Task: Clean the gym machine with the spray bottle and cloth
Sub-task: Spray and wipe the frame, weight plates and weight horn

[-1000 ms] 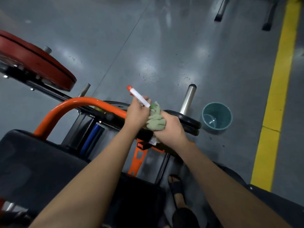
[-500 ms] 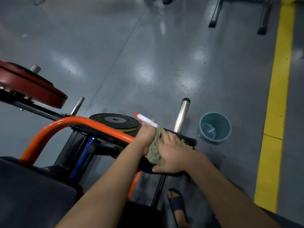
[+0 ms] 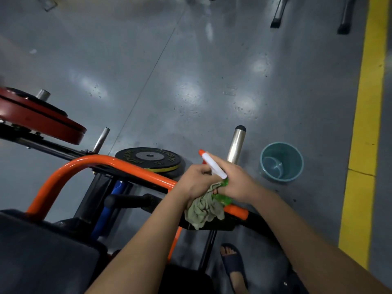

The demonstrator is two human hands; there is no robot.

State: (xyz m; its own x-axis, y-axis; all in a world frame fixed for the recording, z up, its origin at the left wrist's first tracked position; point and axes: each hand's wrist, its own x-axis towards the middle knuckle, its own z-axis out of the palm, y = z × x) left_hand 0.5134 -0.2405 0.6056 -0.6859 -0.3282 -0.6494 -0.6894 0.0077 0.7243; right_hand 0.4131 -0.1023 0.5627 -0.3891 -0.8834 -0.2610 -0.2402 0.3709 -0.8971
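Observation:
The spray bottle has a white head, an orange nozzle and a green body. It is upright between my hands, above the machine's orange frame bar. My right hand curls round its green body. My left hand sits against the bottle's head with curled fingers and holds the crumpled green cloth, which hangs below it over the bar's right end. The bottle's base is hidden behind the cloth and my right hand.
A teal bucket stands on the grey floor to the right. A chrome peg rises behind my hands. A black plate and a red plate lie left. Black pad at lower left, sandalled foot below, yellow line far right.
The cloth has passed from under my right hand to hang from my left. My right hand has moved onto the bottle's green body. The view has tilted up a little.

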